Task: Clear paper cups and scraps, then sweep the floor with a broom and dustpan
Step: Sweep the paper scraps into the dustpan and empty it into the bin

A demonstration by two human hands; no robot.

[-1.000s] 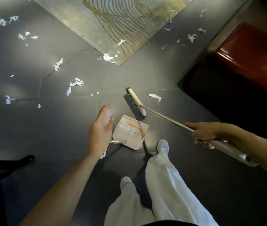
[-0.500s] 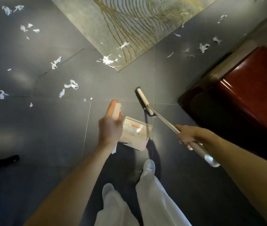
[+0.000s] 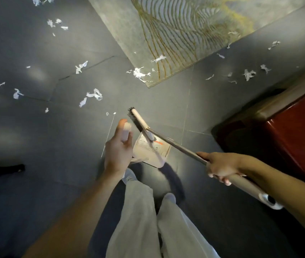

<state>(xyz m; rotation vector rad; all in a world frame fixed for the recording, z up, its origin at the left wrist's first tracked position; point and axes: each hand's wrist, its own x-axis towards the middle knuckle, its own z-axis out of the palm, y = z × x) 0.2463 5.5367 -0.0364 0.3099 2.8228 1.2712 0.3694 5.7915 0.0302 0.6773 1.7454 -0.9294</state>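
Broom (image 3: 175,146) is clamped in the right hand (image 3: 220,164) and dustpan (image 3: 150,152) is gripped by the left hand (image 3: 119,149), with scraps (image 3: 94,94) strewn well apart over floor (image 3: 55,146) and rug (image 3: 185,25): light paper may be flicked aside by brisk strokes.

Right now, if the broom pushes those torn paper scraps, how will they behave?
Likely very light: the paper scraps are thin, crumpled shreds, so they may scatter ahead of the broom. Probably floppy, sliding rather than rolling. Those on the textured rug might snag.
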